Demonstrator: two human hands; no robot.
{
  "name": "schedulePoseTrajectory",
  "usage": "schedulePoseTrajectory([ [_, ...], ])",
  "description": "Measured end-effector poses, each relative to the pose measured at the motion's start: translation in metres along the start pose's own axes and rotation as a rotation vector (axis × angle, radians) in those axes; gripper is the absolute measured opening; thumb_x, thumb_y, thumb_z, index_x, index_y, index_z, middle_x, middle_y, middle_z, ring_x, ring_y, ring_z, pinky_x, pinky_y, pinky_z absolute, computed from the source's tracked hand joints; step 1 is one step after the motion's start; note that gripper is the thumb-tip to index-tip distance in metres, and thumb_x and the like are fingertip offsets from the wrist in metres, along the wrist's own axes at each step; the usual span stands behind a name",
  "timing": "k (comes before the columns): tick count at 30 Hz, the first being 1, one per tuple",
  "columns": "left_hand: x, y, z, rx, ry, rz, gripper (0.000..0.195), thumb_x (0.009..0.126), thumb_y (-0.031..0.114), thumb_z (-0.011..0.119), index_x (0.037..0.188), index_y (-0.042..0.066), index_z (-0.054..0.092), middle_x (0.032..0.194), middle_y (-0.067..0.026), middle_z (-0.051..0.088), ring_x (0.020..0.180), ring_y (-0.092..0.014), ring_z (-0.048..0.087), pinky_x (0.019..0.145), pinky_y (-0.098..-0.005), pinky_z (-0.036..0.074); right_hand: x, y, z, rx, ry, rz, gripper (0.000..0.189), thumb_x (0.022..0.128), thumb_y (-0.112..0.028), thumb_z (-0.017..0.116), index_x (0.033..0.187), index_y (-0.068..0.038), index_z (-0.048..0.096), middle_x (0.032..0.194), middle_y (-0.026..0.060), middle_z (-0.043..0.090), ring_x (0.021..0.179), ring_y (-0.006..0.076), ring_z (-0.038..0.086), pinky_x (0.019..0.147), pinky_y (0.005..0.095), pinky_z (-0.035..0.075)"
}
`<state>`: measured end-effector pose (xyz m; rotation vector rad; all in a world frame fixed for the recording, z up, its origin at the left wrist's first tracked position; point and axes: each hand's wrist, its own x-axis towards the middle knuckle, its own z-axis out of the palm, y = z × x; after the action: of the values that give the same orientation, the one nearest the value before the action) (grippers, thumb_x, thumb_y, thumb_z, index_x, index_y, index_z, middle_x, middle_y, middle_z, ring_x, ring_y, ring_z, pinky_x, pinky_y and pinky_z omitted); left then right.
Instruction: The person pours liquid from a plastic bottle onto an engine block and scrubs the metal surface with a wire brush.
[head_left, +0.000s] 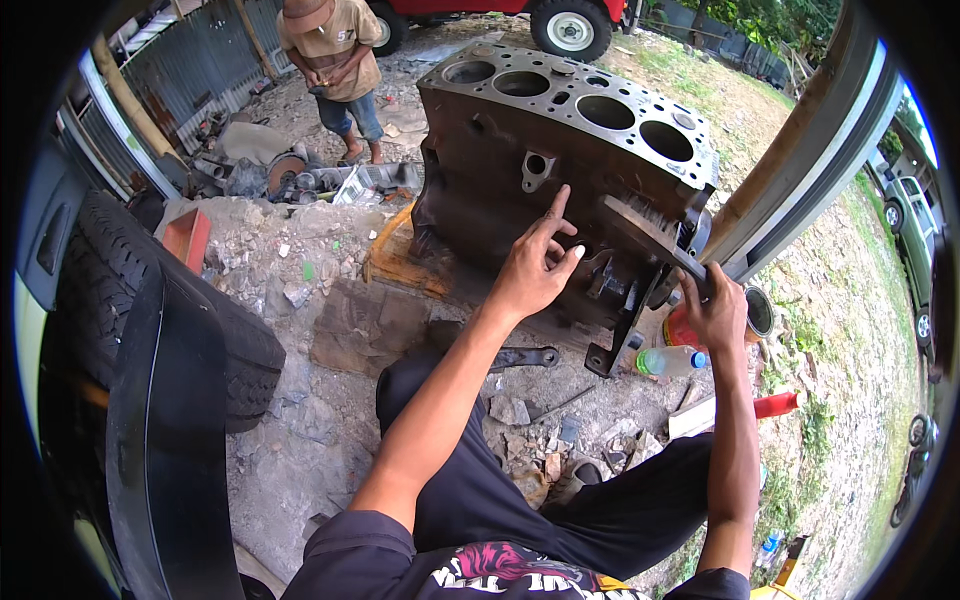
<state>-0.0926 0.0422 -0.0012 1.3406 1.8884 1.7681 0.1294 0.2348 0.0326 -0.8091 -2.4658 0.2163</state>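
A bare engine block (465, 150) stands before me, its flat machined top face showing several round cylinder bores (606, 112). My right hand (716, 311) grips the dark handle of a wire brush (641, 225). The brush head lies along the block's near side at the right end, bristles toward the upper right. My left hand (534, 266) holds nothing; its index finger points up at the side wall, just below a small flanged port (535, 163). I cannot tell whether that fingertip touches the metal. A dark bracket (619, 337) juts from the block's lower right.
Left of me is a vehicle tyre (240, 352) beside a black fender (180, 450). A plastic bottle (671, 361) and a red can (679, 328) stand right of the block. A post (806, 157) rises behind my right hand. Another person (334, 60) stands beyond scrap parts.
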Motion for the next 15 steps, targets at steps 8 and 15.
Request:
schedulePoseTrajectory([
  [8, -0.012, -0.002, 0.002, 0.152, -0.110, 0.044, 0.085, 0.091, 0.009, 0.069, 0.163, 0.021, 0.024, 0.112, -0.0157, 0.064, 0.072, -0.023, 0.064, 0.074, -0.0375, 0.056, -0.011, 0.003, 0.004, 0.204, 0.054, 0.024, 0.039, 0.096, -0.036, 0.070, 0.086, 0.001, 0.061, 0.066, 0.0223, 0.062, 0.061, 0.0400, 0.063, 0.058, 0.0446, 0.046],
  [15, -0.009, -0.004, 0.033, 0.129, -0.100, 0.161, 0.089, 0.092, 0.005, 0.069, 0.164, 0.024, 0.021, 0.112, -0.0126, 0.063, 0.075, -0.018, 0.062, 0.069, -0.0313, 0.057, 0.020, -0.014, 0.017, 0.078, 0.109, -0.094, 0.035, 0.097, -0.030, 0.069, 0.088, 0.002, 0.058, 0.068, 0.0230, 0.063, 0.059, 0.0403, 0.062, 0.057, 0.0436, 0.046],
])
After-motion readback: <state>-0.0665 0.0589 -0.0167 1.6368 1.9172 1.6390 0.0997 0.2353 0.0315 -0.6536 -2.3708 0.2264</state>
